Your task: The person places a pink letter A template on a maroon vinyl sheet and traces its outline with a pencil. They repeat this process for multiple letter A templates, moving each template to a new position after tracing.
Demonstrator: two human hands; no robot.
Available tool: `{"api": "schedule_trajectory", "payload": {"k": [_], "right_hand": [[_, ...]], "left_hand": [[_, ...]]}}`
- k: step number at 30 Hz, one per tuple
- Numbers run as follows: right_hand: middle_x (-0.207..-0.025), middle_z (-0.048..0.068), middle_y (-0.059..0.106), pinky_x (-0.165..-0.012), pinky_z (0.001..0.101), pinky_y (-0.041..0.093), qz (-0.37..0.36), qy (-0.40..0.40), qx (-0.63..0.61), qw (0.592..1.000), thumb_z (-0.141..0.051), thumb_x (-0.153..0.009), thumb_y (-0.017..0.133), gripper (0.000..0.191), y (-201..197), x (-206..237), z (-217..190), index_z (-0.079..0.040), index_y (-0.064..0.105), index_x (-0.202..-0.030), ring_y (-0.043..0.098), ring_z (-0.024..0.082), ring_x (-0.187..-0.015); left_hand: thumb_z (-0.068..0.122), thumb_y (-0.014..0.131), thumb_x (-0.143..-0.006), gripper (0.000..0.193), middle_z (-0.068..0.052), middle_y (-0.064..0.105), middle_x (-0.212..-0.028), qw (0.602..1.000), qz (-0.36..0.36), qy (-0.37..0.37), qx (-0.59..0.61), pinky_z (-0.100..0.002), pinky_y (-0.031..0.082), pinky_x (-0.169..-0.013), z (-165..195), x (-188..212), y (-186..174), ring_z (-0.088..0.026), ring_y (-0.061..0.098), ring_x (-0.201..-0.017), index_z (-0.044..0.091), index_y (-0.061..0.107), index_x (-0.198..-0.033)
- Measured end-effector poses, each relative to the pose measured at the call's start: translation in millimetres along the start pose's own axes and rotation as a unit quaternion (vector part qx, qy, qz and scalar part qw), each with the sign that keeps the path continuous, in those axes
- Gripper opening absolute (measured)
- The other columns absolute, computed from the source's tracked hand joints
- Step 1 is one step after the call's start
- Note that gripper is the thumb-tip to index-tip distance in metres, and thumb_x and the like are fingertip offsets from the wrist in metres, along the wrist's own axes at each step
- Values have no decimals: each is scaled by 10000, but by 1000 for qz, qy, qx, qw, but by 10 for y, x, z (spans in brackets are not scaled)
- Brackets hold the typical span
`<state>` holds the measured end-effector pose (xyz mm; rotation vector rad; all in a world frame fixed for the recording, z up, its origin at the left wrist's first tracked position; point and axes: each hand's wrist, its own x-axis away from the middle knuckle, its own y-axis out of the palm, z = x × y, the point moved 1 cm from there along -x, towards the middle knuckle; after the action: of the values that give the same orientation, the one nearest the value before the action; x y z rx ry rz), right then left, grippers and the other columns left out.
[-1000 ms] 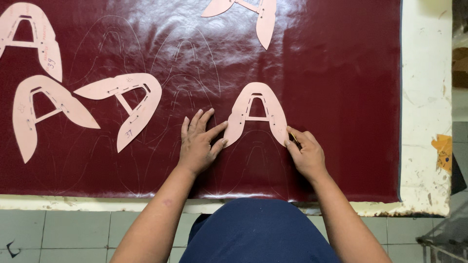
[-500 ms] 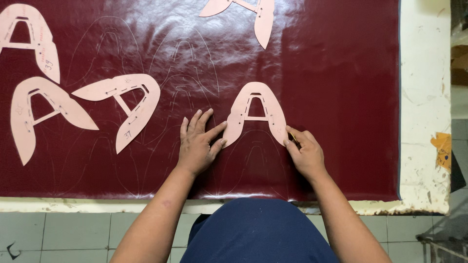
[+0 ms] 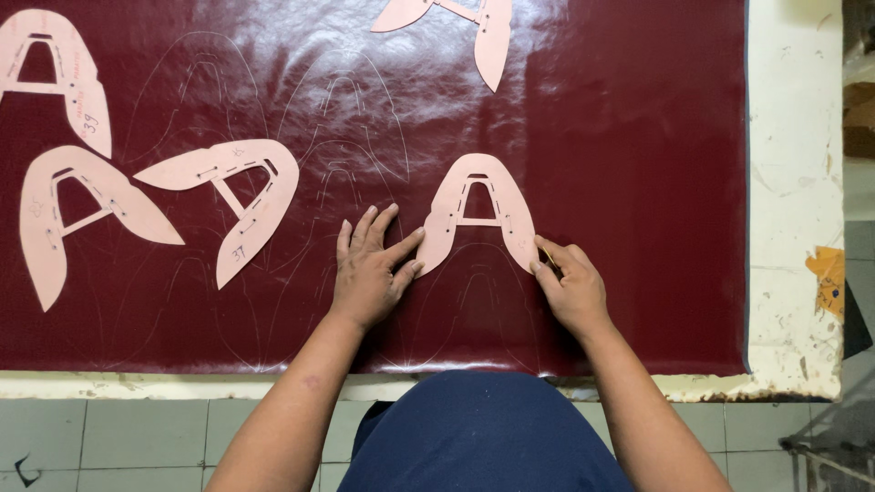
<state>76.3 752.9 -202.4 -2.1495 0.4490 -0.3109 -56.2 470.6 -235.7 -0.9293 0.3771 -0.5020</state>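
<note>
One big sheet of glossy dark-red leather [image 3: 592, 137] covers nearly the whole worn white table [image 3: 793, 182], laid flat, w/ faint traced outlines across it. Five pale pink card patterns, A-shaped, lie on the leather: 3 at left [image 3: 64, 73] [image 3: 68, 210] [image 3: 237, 187], 1 at top edge [image 3: 465, 27], and the one in use, the centre pattern [image 3: 478, 210], sitting just above both hands. Left hand [image 3: 369, 273] lies flat, fingers spread, not gripping; fingertips press the pattern's left leg, likely to stop it shifting. Right hand [image 3: 570, 287] is curled in a pinch at the outer edge of the pattern's right leg, holding a thin marking tool [image 3: 550, 260], mostly hidden; prob. tracing the outline. Both forearms reach up from the bottom of the view, over a dark blue garment [image 3: 483, 437].
</note>
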Motion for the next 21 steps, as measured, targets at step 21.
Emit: {"api": "schedule_trajectory", "payload": {"k": [21], "right_hand": [[-874,21,615,-737,333,511,-4,5,1,1000,-282,-922,699,419,-19,-82,25,-201,698,-1333,619,159,-799]], "left_hand": [[481,647,-926,436,-47,368,-1612,1000,7,9,-15,-550,51,-1243,5,-66,35,-294,224,-1528,372,669,-1347]]}}
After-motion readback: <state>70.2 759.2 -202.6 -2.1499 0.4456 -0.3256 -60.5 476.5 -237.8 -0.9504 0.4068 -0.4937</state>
